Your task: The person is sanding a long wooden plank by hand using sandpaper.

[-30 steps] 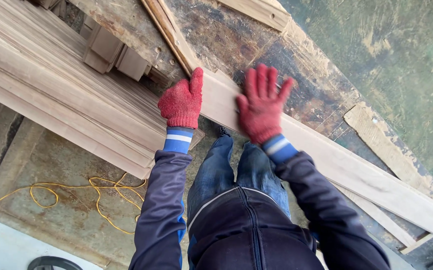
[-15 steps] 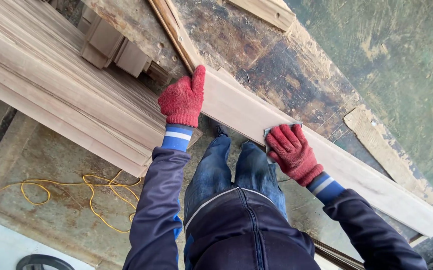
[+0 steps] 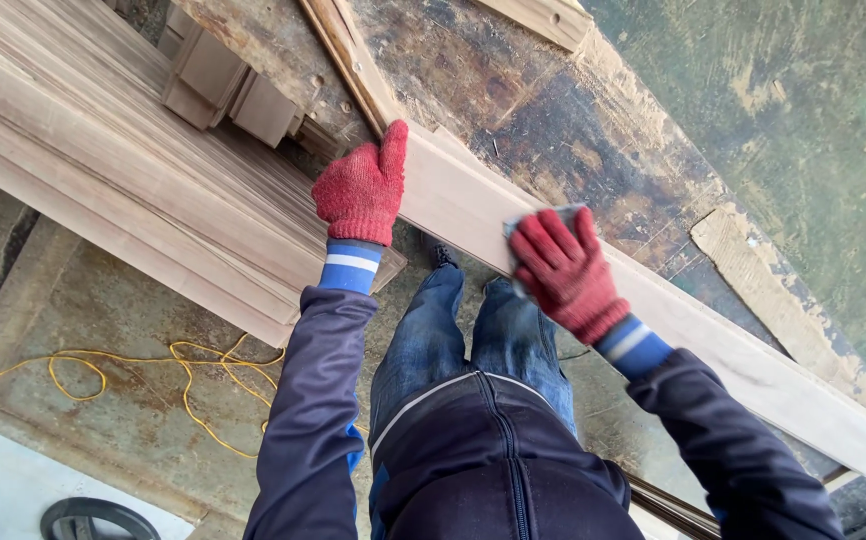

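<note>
The right hand (image 3: 565, 268), closed on a grey sanding sheet (image 3: 543, 217), has slid back up the long board (image 3: 713, 335) lying on the dirty workbench (image 3: 593, 140), while the left hand (image 3: 361, 188) still clasps the board's end.

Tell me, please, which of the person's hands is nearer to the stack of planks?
Left. The left hand grips the near end of the long board, right beside the stack of planks; the right hand presses farther along the board, away from the stack.
</note>
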